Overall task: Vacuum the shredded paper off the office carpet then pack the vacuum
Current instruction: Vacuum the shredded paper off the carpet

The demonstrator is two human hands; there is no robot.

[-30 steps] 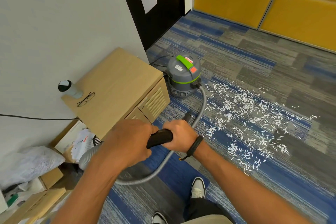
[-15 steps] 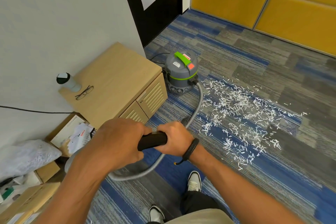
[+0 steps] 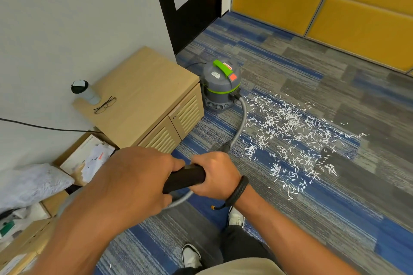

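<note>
Carpeted floor (image 3: 312,69), blue and grey striped tiles. Shredded paper (image 3: 290,136) is scattered beyond and right of the right hand (image 3: 214,176). A grey-green vacuum (image 3: 221,85) stands ahead of both hands, just beside a low wooden cabinet (image 3: 143,96). Cardboard boxes (image 3: 87,154) lie left of the left hand (image 3: 134,181).

Wooden cabinet (image 3: 143,94), glasses (image 3: 104,105) beside tumbler (image 3: 86,92), cardboard boxes (image 3: 85,158), yellow wall panels (image 3: 335,2)

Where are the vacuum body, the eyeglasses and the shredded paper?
vacuum body (image 3: 220,83), head view, on its grey lid.
eyeglasses (image 3: 104,105), head view, on the frame.
shredded paper (image 3: 288,131), head view, middle of the scatter.
</note>
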